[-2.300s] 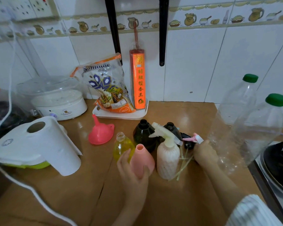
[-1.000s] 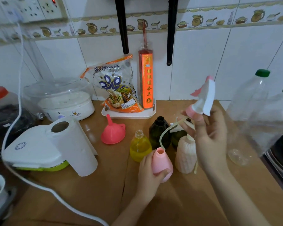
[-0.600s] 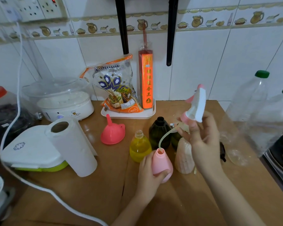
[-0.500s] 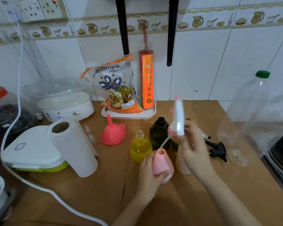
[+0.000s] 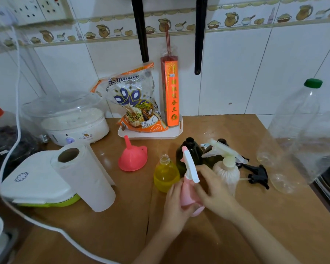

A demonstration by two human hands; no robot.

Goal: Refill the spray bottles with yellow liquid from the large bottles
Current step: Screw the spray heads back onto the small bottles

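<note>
The left hand (image 5: pixel 176 201) grips the pink bottle (image 5: pixel 189 199) to steady it while the right hand (image 5: pixel 212 191) pinches its spray head (image 5: pixel 189 166) at the neck, likely screwing it on. Just behind stands the uncapped yellow bottle (image 5: pixel 166 175); farther right, the large bottles (image 5: pixel 293 134), nearly empty.

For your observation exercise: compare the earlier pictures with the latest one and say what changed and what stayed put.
The right hand picked up the pink-and-white spray head from the counter, lifted it, then lowered it onto the pink spray bottle. The left hand gripped that bottle throughout. The yellow-filled bottle, pink funnel and cream spray bottle stayed put.
</note>
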